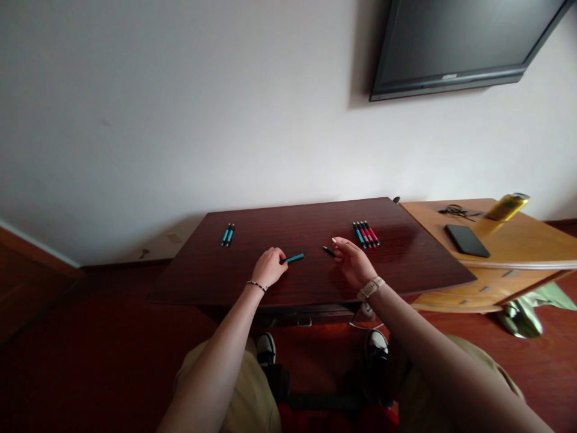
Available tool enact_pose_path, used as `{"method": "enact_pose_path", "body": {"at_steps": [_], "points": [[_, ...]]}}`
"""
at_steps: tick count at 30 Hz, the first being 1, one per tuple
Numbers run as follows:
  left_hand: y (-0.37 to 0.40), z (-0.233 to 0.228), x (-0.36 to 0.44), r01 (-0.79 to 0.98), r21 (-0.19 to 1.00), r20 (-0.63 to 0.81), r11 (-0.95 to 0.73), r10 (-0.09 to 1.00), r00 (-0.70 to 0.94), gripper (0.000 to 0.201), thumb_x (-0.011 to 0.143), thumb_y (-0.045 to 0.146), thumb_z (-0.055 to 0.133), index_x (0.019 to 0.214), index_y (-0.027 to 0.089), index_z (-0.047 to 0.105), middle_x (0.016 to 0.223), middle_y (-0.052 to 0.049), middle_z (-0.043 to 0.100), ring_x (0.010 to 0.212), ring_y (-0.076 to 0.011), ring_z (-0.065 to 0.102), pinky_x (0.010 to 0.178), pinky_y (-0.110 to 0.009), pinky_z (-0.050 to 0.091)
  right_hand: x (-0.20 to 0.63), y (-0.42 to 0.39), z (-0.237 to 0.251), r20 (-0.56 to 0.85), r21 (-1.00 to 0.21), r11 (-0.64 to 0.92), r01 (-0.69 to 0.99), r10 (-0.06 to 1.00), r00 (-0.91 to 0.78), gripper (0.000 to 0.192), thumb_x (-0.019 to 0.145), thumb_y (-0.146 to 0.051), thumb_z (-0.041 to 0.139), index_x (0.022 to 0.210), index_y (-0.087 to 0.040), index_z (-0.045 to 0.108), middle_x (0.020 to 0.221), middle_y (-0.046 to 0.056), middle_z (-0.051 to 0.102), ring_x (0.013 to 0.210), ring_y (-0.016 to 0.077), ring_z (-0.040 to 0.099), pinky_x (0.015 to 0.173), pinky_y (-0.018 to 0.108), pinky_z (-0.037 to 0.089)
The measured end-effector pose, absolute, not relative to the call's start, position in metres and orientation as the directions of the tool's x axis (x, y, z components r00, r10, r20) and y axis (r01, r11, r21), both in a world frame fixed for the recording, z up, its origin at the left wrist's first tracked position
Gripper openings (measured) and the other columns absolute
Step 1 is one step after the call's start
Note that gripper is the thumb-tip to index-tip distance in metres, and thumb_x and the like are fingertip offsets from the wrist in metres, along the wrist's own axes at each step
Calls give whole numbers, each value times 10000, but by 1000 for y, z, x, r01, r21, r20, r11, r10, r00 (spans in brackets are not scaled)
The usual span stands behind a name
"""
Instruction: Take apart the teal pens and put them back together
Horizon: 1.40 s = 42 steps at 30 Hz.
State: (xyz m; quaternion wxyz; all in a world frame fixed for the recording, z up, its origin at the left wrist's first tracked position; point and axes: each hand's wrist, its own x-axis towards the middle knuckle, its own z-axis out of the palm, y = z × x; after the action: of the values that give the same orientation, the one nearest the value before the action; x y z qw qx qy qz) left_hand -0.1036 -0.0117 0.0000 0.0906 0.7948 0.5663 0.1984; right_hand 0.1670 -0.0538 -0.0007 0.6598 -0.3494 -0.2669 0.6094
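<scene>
- Nearest the camera sit the person's knees in tan trousers (252, 397), with dark shoes (267, 350) on the red-brown floor below the table edge; both bare forearms reach forward from there over the dark wooden table (311, 282)
- left hand (268, 267) rests on the table near its middle, fingers curled shut around one end of a teal pen piece (294, 258); the free end of that piece points right and lies low over the wood; a beaded bracelet (256, 285) circles the left wrist
- right hand (353, 260) hovers just right of centre, palm turned inward, fingers loosely bent; its fingertips pinch a small black pen piece (329, 251) whose tip points left toward the teal one; the two pieces are near each other but apart; a pale watch (371, 288) sits on the right wrist
- two teal pens (228, 234) lie side by side at the far left of the table, well apart from the hands
- a row of teal and red pens (366, 234) lies at the far right, just beyond the right hand
- beside the table stands a lighter wooden desk (518, 246) bearing a dark phone (467, 239), a yellow can (507, 206) and a tangle of black cord (456, 211); a dark screen (455, 42) hangs on the white wall above
</scene>
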Motion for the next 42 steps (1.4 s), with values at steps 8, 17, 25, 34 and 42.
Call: {"method": "enact_pose_path", "body": {"at_steps": [8,17,25,34,42], "points": [[-13,2,-102,853,393,160,-343,939,304,68,865,223,723,920,191,699,961,-61,702,878,-218,667,819,-326,506,164,-57,0,-59,-804,19,-595,992,112,321,639,-317,938,872,-221,739,844,-35,643,624,66,479,510,193,385],[-14,-4,-99,803,427,212,-415,910,357,31,939,206,665,914,193,679,944,-55,694,836,-195,649,782,-311,482,163,-56,-2,-61,-863,27,-505,986,157,408,629,-358,935,952,-225,724,857,-20,659,641,82,501,525,200,390],[-19,4,-85,676,515,376,-528,847,375,93,869,182,720,919,208,646,831,3,613,779,-160,594,697,-275,442,163,-56,-9,-10,-969,35,-243,983,181,473,674,-448,879,1049,-216,707,899,0,667,683,119,538,577,247,427],[-25,13,-77,621,507,450,-598,798,401,102,874,145,696,934,209,644,855,-1,594,787,-155,573,732,-279,456,163,-56,-9,19,-989,42,-139,986,163,451,709,-442,829,1068,-218,675,870,0,657,696,148,557,606,279,441],[-29,17,-77,600,508,449,-618,785,428,100,878,136,687,925,212,642,855,-1,586,786,-156,572,743,-279,466,162,-55,-11,105,-993,110,-51,990,92,419,754,-435,802,1086,-215,673,891,13,669,718,162,583,648,301,473]]}}
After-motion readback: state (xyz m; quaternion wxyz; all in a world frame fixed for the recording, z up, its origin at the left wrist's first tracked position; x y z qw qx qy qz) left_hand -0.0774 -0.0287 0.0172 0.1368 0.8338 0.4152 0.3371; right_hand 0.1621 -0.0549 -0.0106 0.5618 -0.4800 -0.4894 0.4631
